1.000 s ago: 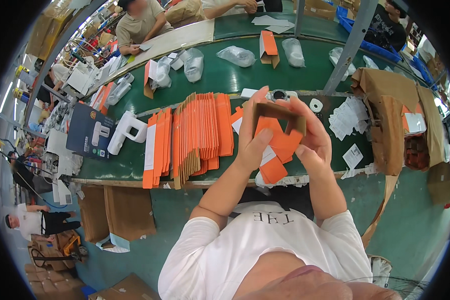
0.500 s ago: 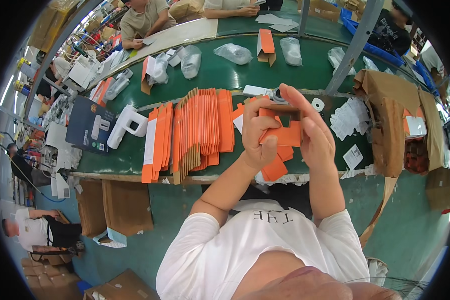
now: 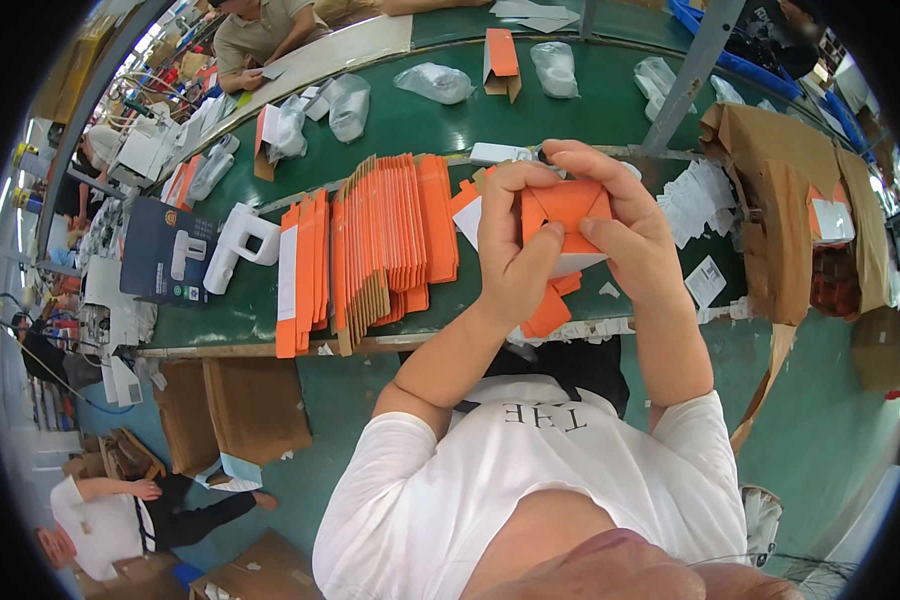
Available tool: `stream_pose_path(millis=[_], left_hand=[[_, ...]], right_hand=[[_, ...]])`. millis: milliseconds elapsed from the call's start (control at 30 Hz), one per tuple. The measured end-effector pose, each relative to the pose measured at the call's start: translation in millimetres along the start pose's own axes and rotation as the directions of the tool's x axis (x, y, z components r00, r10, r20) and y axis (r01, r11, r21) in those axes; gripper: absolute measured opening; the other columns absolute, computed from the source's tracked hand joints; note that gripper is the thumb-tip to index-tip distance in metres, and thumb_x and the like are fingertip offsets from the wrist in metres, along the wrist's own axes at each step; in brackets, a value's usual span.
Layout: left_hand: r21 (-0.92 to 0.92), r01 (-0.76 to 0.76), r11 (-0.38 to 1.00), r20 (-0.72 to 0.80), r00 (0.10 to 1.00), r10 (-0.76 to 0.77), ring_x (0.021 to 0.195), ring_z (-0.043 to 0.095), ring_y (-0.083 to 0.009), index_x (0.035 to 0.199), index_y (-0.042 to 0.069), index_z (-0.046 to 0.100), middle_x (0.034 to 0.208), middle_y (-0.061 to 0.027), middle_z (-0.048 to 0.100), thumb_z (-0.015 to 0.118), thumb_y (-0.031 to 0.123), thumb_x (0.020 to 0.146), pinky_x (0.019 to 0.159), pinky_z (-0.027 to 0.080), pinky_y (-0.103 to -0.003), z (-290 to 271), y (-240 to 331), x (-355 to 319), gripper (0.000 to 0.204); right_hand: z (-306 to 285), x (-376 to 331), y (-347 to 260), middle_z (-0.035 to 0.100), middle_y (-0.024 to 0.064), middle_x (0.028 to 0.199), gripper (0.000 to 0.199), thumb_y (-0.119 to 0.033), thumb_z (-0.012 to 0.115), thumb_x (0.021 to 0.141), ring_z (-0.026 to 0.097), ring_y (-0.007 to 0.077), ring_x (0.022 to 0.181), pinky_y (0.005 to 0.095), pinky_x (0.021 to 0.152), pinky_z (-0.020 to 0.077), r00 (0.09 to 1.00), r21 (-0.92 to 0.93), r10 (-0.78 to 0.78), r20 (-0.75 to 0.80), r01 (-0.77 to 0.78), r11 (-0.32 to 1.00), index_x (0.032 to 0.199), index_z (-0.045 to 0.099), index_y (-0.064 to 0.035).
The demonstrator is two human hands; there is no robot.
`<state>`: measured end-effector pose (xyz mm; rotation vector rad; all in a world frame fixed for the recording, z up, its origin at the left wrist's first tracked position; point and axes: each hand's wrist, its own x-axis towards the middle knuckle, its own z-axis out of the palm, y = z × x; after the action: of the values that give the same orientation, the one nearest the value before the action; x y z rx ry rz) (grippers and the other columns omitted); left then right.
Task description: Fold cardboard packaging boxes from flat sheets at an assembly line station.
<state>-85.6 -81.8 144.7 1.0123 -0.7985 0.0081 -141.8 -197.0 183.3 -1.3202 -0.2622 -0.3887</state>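
Observation:
An orange cardboard box [image 3: 567, 203] is held up over the near edge of the bench, one end facing me with its flaps folded in. My left hand [image 3: 515, 235] wraps its left side, thumb pressed on the end flaps. On the right side my right hand [image 3: 632, 222] grips the same box, its thumb also on the flaps. Below the box lie loose orange carton pieces [image 3: 547, 315], partly covered by my hands. Left of my hands stands a row of flattened orange cartons [image 3: 385, 235].
A white handheld device [image 3: 238, 245] lies beside a dark printed box [image 3: 170, 250]. Plastic-wrapped items [image 3: 435, 84] and an upright orange box [image 3: 501, 62] sit on the green belt [image 3: 450, 130]. Paper slips [image 3: 695, 205] and a large brown carton [image 3: 770, 200] are at right; a metal post [image 3: 685, 90] rises nearby.
The box's open end is now folded over, and both thumbs have come onto its flaps. My right hand has gone from flat fingers to a grip. The view has shifted slightly.

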Motion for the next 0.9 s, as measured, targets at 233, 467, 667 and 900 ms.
stream_pose_path(millis=[233,467,667,900], left_hand=[[0.327,-0.104,0.939,0.089,0.993,0.08,0.097,0.047,-0.0216,0.106,0.003,0.044,0.108,-0.0125,0.045,0.056,-0.001,0.072,0.087,0.038,-0.031,4,-9,2,0.037],[0.352,-0.516,0.781,0.446,0.826,0.345,0.094,0.052,-0.0281,0.107,0.009,0.049,0.104,-0.0127,0.052,0.088,0.03,0.051,0.081,0.041,-0.039,-7,-13,7,0.071],[-0.015,0.048,0.999,-0.269,0.962,-0.05,0.097,0.058,-0.0216,0.106,0.0,0.052,0.102,-0.0108,0.059,0.062,0.037,0.084,0.086,0.046,-0.035,-39,-9,28,0.045],[-0.639,0.471,0.608,-0.21,0.654,-0.727,0.109,0.054,-0.0254,0.116,0.004,0.051,0.117,-0.0105,0.057,0.038,0.038,0.095,0.094,0.042,-0.04,-56,-75,22,0.043]], right_hand=[[-11,-2,2,0.051,0.0059,0.119,0.053,0.01,0.038,0.068,0.05,0.0139,0.106,0.0272,0.095,0.0378,0.999,-0.194,0.032,-0.039,-0.039,0.98,0.117,0.054,-0.0033],[-26,-9,-9,0.036,0.0239,0.136,0.079,-0.048,0.05,0.085,0.037,0.0264,0.126,0.0373,0.103,0.0305,0.987,0.191,-0.02,0.161,-0.012,0.982,0.139,0.024,0.0033],[-197,-51,69,0.047,0.0127,0.13,0.044,-0.027,0.053,0.087,0.043,0.0311,0.121,0.0405,0.1,0.0336,0.943,-0.926,-0.082,-0.321,-0.295,0.234,0.124,0.051,-0.0051],[-267,-112,134,0.05,0.0051,0.128,0.027,-0.023,0.057,0.082,0.042,0.0368,0.119,0.0472,0.098,0.0329,0.864,-0.781,-0.228,-0.448,-0.502,-0.371,0.108,0.064,-0.0235]])
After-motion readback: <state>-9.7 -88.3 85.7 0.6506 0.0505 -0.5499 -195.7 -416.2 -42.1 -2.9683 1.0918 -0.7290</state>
